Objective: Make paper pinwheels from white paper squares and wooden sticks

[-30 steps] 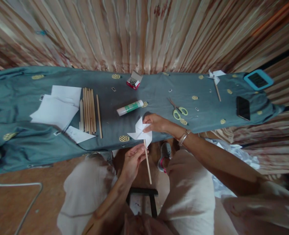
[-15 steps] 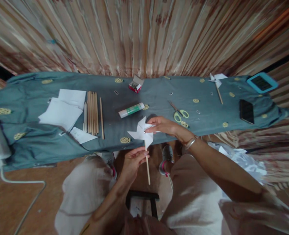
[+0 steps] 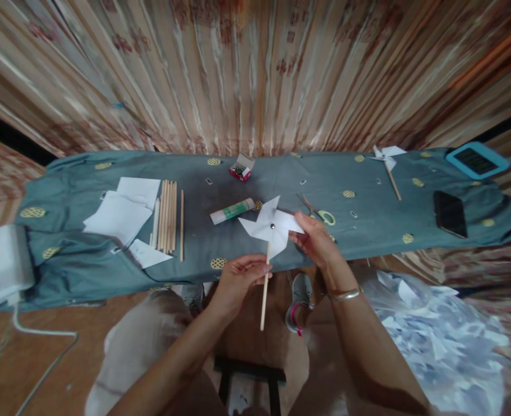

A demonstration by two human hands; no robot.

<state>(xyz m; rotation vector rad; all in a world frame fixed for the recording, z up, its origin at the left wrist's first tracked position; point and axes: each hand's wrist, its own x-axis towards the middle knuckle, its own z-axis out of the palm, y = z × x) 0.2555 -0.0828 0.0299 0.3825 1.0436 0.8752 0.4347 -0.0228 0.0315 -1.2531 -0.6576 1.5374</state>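
A white paper pinwheel (image 3: 264, 228) with a shiny pin at its centre is held up in front of the table's near edge. My left hand (image 3: 240, 283) pinches its wooden stick just below the paper blades, and the stick's lower end hangs free. With thumb and fingers, my right hand (image 3: 318, 240) grips the tip of the pinwheel's right blade. Scissors (image 3: 318, 211) with light green handles lie just behind my right hand, partly covered by it. Beyond the pinwheel, to the left, a glue stick (image 3: 232, 211) rests on the cloth.
On the blue-grey tablecloth (image 3: 199, 231) lie white paper sheets (image 3: 123, 216), wooden sticks (image 3: 167, 216), an open red box of pins (image 3: 241, 167), another pinwheel (image 3: 388, 157), a phone (image 3: 450, 214) and a blue-framed device (image 3: 476, 160). A bag of paper pieces (image 3: 437, 341) stands low at right.
My right hand has moved from the pinwheel's centre out to its right blade, uncovering the pin. The pinwheel has shifted slightly right, and the view has tilted upward.
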